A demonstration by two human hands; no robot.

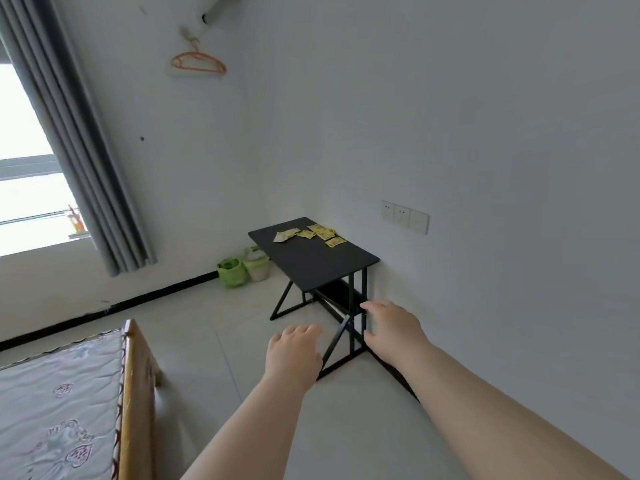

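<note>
At lower centre, the left hand and right hand were outstretched, fingers relaxed and holding nothing, near the black table bearing yellow packets.

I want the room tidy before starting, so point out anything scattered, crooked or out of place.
The yellow packets lie strewn at odd angles, some overlapping, on the far end of the black table, not stacked. An orange hanger hangs empty high on the wall. Nothing looks spilled or broken.
</note>
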